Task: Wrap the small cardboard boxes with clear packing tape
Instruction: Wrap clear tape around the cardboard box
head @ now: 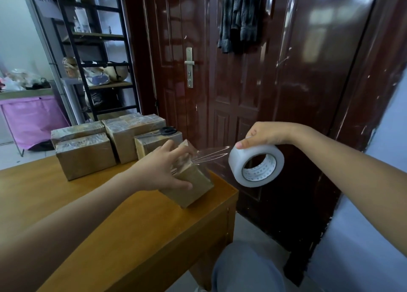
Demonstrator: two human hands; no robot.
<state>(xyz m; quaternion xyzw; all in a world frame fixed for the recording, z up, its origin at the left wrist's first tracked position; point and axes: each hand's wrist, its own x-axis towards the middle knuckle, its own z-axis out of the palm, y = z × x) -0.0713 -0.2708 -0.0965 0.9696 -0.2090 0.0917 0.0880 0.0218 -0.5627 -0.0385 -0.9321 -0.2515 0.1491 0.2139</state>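
Observation:
A small cardboard box (191, 185) stands tilted on the wooden table (92, 214) near its right edge. My left hand (164, 168) grips it from the top and side, with the thumb low on the near face. My right hand (263, 136) holds a roll of clear packing tape (256, 166) in the air to the right of the table. A stretched strip of clear tape (211, 154) runs from the roll to the box's upper corner. Part of the box's top is glossy with tape.
Several taped cardboard boxes (86, 155) are stacked at the table's far side, with black-handled scissors (166, 131) lying on one. A dark red door (242, 82) stands close behind. A black shelf rack (97, 56) is at the left. My knee (248, 269) is below the table's right edge.

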